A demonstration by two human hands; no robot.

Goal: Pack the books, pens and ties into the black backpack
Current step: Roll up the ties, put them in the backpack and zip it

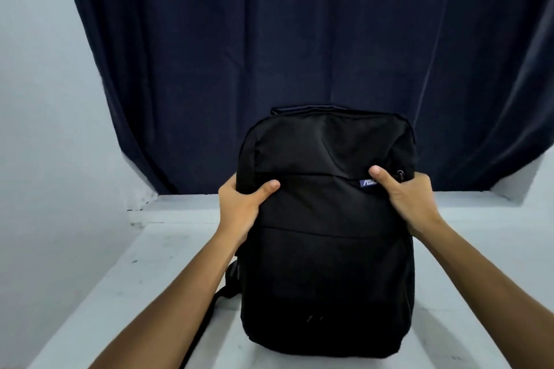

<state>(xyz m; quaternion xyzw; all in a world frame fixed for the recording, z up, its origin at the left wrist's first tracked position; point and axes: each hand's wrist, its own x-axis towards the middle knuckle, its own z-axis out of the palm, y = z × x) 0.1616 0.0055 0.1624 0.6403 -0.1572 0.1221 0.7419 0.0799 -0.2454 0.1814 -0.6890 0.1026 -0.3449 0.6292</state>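
Note:
The black backpack [326, 234] stands upright on the white table [126, 293], its front panel facing me and its zips looking closed. My left hand [242, 207] grips its left side, thumb across the front and fingers hidden behind. My right hand [404, 198] grips the right side just below a small blue logo tag [367, 183], thumb on the front. No books, pens or ties are in view.
A dark navy curtain [299, 54] hangs behind the table against a pale wall [36, 99]. A black shoulder strap [221, 290] trails off the backpack's lower left onto the table.

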